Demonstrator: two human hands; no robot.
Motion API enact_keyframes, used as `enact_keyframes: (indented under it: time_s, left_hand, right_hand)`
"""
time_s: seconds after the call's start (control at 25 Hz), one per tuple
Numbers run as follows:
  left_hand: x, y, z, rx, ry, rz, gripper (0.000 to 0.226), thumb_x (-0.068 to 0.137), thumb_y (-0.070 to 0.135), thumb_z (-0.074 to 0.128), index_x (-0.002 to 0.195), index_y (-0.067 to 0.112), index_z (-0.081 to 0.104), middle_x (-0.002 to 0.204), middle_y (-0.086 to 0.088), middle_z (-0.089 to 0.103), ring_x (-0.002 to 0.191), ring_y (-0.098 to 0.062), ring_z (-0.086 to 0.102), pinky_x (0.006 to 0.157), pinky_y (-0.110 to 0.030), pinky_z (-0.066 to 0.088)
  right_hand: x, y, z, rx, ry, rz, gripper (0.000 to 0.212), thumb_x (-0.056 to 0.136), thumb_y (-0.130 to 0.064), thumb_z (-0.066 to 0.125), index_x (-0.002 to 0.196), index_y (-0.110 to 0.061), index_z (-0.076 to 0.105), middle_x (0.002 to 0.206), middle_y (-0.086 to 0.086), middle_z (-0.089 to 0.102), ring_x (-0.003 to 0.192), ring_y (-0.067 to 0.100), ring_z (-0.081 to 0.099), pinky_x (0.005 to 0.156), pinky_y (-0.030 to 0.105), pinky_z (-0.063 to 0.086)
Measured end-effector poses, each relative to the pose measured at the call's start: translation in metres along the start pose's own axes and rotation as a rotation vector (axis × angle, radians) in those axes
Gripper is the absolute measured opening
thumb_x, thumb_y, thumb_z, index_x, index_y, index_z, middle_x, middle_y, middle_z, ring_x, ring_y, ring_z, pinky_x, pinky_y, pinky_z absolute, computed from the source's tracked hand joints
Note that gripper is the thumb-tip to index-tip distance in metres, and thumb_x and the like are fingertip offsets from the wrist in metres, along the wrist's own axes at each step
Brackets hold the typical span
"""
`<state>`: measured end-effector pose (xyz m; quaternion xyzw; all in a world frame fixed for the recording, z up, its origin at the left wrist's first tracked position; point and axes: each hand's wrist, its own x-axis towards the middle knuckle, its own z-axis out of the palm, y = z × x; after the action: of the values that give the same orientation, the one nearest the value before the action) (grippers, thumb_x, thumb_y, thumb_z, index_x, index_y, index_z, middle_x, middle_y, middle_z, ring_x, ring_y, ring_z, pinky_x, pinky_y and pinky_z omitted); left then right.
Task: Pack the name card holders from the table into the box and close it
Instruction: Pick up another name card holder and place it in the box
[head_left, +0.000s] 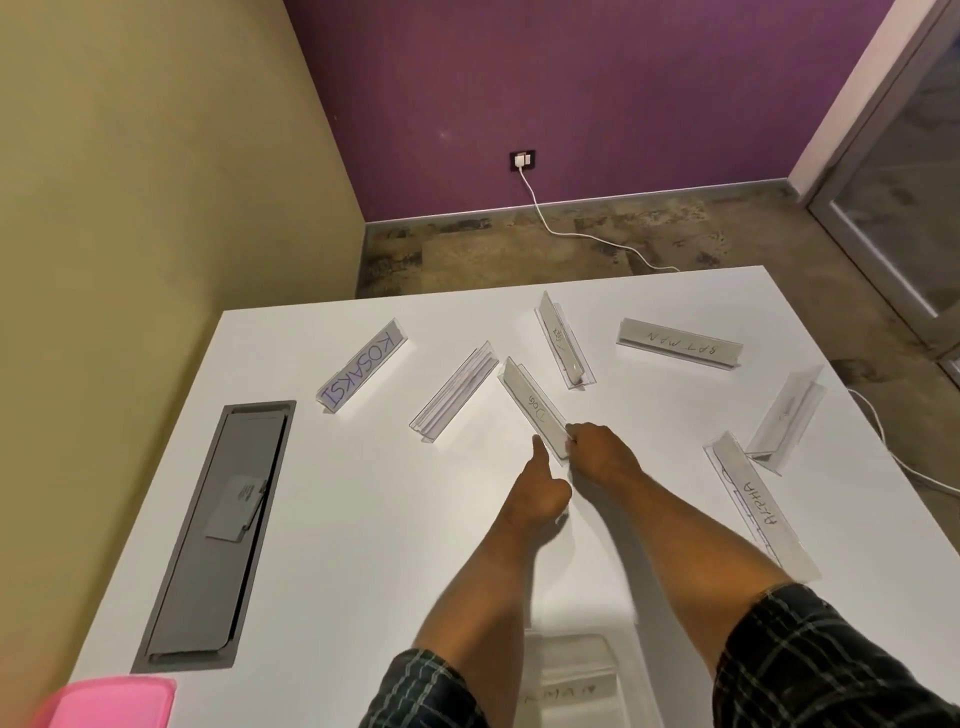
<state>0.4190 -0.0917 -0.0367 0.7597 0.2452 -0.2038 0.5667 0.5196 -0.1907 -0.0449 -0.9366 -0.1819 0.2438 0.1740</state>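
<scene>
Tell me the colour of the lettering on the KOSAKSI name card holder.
Blue or purple ink on the KOSAKSI holder, clearest in the head view.

an office meeting room: white conference table (363, 519) with built-in cable hatch (218, 535), name card holders (680, 344).

On the table (363, 545), the right hand (597, 449) pinched the Dog holder (530, 405); the left hand (537, 491) was just beside it. 2 holders lay left, 4 right, the box (571, 675) nearer.
</scene>
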Motion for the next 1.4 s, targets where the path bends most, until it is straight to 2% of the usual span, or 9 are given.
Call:
enact_keyframes:
  time_s: [0.08,0.28,0.36,0.56,0.76,0.92,1.12,1.24,1.4]
  left_hand:
    - [0.006,-0.001,0.003,-0.047,0.004,0.023,0.091,0.085,-0.005,0.042,0.16,0.028,0.0,0.116,0.018,0.048,0.068,0.022,0.049,0.054,0.005,0.038]
    - [0.002,0.004,0.002,-0.187,0.134,0.059,0.054,0.1,0.014,0.049,0.148,0.03,0.029,0.124,0.011,0.058,0.096,-0.006,0.06,0.08,-0.017,0.045]
    - [-0.004,0.008,-0.004,-0.327,0.169,-0.011,0.027,0.101,0.015,0.049,0.118,0.035,0.043,0.102,0.003,0.067,0.069,-0.003,0.065,0.059,-0.013,0.049]
    - [-0.028,0.009,-0.025,-0.431,0.217,-0.1,0.039,0.102,0.029,0.053,0.138,0.014,0.048,0.102,-0.006,0.07,0.074,-0.016,0.065,0.065,-0.027,0.049]
    - [-0.068,0.005,-0.036,-0.592,0.244,-0.055,0.019,0.097,0.029,0.062,0.114,0.022,0.061,0.098,-0.014,0.071,0.077,-0.026,0.062,0.064,-0.031,0.047]
    - [-0.11,-0.006,-0.044,-0.68,0.213,-0.064,0.034,0.093,0.015,0.066,0.125,0.022,0.058,0.089,-0.011,0.074,0.07,-0.025,0.067,0.065,-0.029,0.051]
    - [-0.156,-0.031,-0.063,-0.639,0.147,-0.106,0.032,0.092,0.008,0.067,0.122,0.019,0.06,0.098,-0.008,0.068,0.087,-0.034,0.071,0.065,-0.032,0.057]
    - [-0.181,-0.049,-0.072,-0.536,0.085,-0.151,0.035,0.091,0.013,0.067,0.126,0.009,0.064,0.088,-0.002,0.066,0.071,-0.028,0.066,0.073,-0.035,0.057]
    - [-0.202,-0.065,-0.078,-0.329,-0.021,-0.132,0.03,0.09,0.003,0.065,0.114,0.017,0.073,0.079,-0.002,0.056,0.062,-0.019,0.051,0.078,-0.03,0.054]
  right_hand:
    - [0.002,0.0,0.005,0.077,0.034,0.007,0.021,0.097,-0.008,0.046,0.097,-0.005,0.067,0.105,0.014,0.072,0.099,0.035,0.066,0.082,0.04,0.055]
    - [-0.003,-0.01,0.003,0.512,0.075,0.13,0.019,0.093,0.001,0.048,0.088,-0.007,0.065,0.08,0.008,0.07,0.068,0.02,0.071,0.067,0.032,0.057]
    - [-0.011,-0.015,-0.001,0.785,0.042,0.194,0.016,0.095,0.003,0.049,0.096,-0.004,0.063,0.072,0.008,0.067,0.056,0.013,0.07,0.064,0.033,0.06]
    - [-0.043,-0.027,-0.01,1.085,-0.094,0.142,0.023,0.098,0.002,0.057,0.121,0.002,0.06,0.085,0.014,0.072,0.064,0.014,0.074,0.059,0.022,0.06]
    - [-0.085,-0.035,-0.013,1.295,-0.258,0.068,0.015,0.099,0.002,0.054,0.113,-0.002,0.056,0.096,0.022,0.075,0.088,0.03,0.077,0.068,0.028,0.063]
    - [-0.122,-0.039,-0.012,1.171,-0.333,0.007,0.02,0.095,-0.006,0.064,0.115,-0.005,0.059,0.101,0.022,0.077,0.093,0.032,0.076,0.072,0.031,0.059]
    - [-0.151,-0.019,-0.024,0.931,0.051,-0.02,0.047,0.089,-0.04,0.075,0.123,-0.013,0.058,0.107,0.017,0.074,0.073,0.025,0.073,0.06,0.034,0.053]
    - [-0.164,0.0,-0.028,0.779,0.173,-0.047,0.088,0.078,-0.051,0.082,0.149,-0.033,0.033,0.13,-0.001,0.056,0.097,0.023,0.069,0.08,0.04,0.058]
    - [-0.184,0.016,-0.042,0.241,0.062,-0.448,0.107,0.065,-0.062,0.087,0.149,-0.061,0.021,0.144,-0.018,0.046,0.114,0.01,0.059,0.09,0.035,0.053]
